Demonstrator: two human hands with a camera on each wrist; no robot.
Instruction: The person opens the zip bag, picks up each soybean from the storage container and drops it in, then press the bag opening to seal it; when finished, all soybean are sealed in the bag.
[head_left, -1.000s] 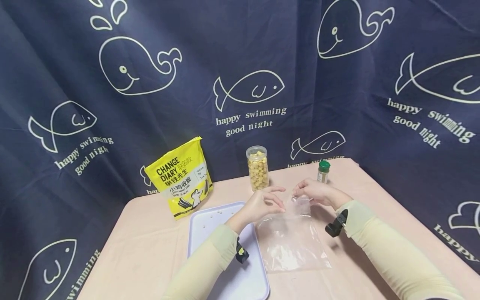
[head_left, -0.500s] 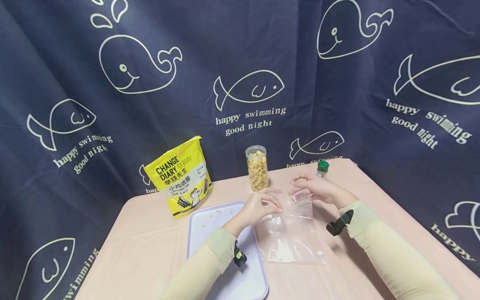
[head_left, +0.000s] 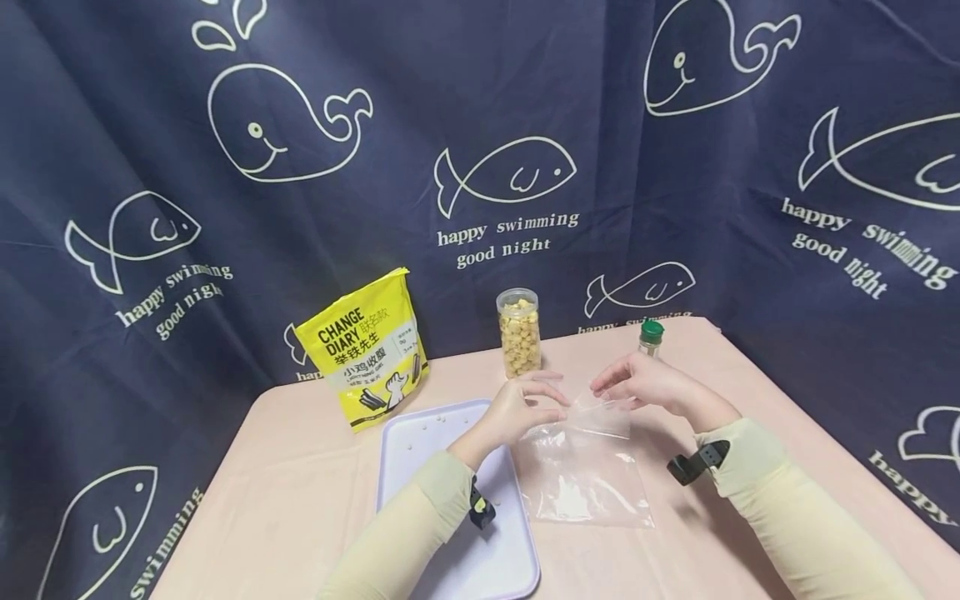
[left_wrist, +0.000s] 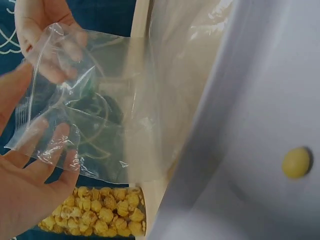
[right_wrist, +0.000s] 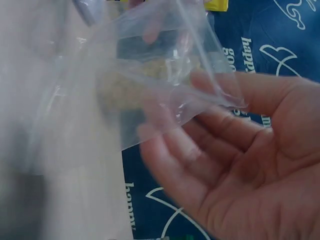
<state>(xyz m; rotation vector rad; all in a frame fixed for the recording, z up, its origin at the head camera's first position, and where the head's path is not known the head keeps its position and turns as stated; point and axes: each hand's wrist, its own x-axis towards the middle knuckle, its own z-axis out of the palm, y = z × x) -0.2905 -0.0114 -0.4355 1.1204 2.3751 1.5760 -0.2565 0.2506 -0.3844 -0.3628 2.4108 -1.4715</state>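
A clear zip bag lies on the pink table right of the tray, its mouth end lifted between the two hands. My left hand holds one side of the mouth; in the left wrist view its fingers curve behind the plastic, with the thumb near the zip edge. My right hand holds the other side. In the right wrist view the thumb overlaps the zip edge and the curled fingers lie partly behind the film. The clear plastic makes the exact contact points hard to see.
A lilac tray with several small pale bits sits at the left; one yellow round piece shows up close. Behind the hands stand a clear jar of popcorn and a green-capped bottle. A yellow snack pouch stands back left.
My right hand has shifted slightly right, and the bag's mouth end has changed shape between the hands. The left hand has barely moved. The head view has shifted a little.
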